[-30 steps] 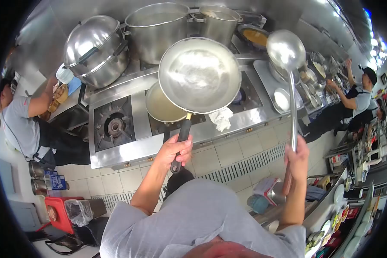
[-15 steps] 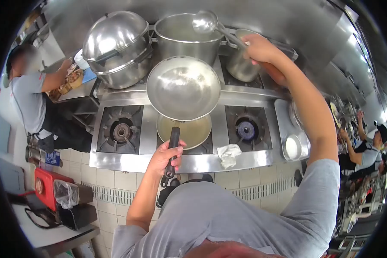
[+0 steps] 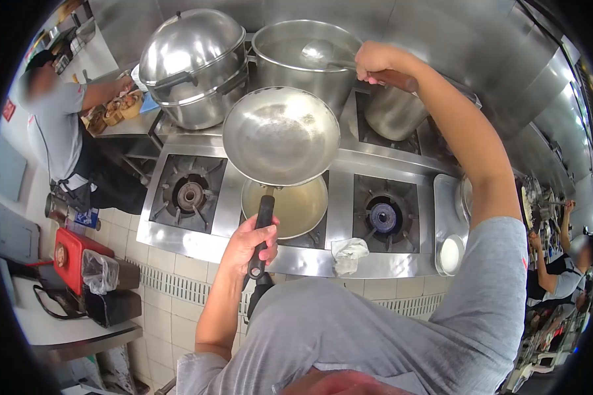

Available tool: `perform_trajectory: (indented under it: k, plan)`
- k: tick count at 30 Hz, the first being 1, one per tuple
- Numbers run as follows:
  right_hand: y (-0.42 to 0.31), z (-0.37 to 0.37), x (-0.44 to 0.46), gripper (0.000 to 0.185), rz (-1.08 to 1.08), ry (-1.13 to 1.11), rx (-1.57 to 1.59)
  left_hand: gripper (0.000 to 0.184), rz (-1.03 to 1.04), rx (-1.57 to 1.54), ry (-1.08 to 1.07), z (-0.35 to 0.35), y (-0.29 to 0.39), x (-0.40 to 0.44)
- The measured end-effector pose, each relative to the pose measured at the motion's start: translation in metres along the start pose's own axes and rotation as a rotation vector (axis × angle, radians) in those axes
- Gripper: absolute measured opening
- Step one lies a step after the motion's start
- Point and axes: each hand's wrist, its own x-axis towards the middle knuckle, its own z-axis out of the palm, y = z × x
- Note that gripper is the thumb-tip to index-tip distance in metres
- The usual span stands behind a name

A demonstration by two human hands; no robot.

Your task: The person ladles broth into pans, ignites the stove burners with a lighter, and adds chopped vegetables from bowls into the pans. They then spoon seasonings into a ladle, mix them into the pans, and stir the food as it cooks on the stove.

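My left hand (image 3: 250, 243) grips the black handle of a metal frying pan (image 3: 280, 138), raised over the stove with its inside facing me. Below it, partly covered by it, another pan (image 3: 303, 214) of pale liquid sits on the middle burner. My right hand (image 3: 382, 60) is closed around a ladle (image 3: 317, 54) with a brown handle end. The ladle's bowl is inside the large stockpot (image 3: 303, 79) at the back; I cannot tell whether it touches the liquid.
A domed steamer (image 3: 194, 66) stands at the back left, a smaller pot (image 3: 396, 112) at the back right. A white cloth (image 3: 349, 255) hangs on the stove's front edge. The right tray (image 3: 445, 204) holds a white container (image 3: 451, 255). Other people work at both sides.
The ladle has gone from above the stockpot's rim down into the pot, with my right hand moving slightly left and up. My left hand still holds the frying pan. The view has shifted a little.
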Motion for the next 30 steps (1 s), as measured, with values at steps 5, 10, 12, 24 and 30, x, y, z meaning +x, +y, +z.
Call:
perform_trajectory:
  k: [5,10,12,24,30]
  plan:
    - [0.0,-0.017,0.003,0.02,0.148,-0.154,0.447,0.019,-0.014,-0.067,-0.07,0.009,0.005,0.001]
    - [0.005,-0.024,-0.002,0.013,0.241,-0.212,0.817,0.017,-0.029,-0.11,-0.087,0.017,0.011,0.001]
    - [0.002,-0.027,-0.009,0.013,0.208,-0.188,0.834,0.017,-0.032,-0.126,-0.098,0.02,0.013,0.002]
    - [-0.021,-0.06,-0.082,0.018,0.281,-0.298,0.77,0.017,-0.023,-0.113,-0.158,0.032,0.016,0.005]
    - [-0.022,-0.074,-0.128,0.018,0.102,-0.566,0.859,0.016,-0.006,-0.12,-0.205,0.032,0.021,0.008]
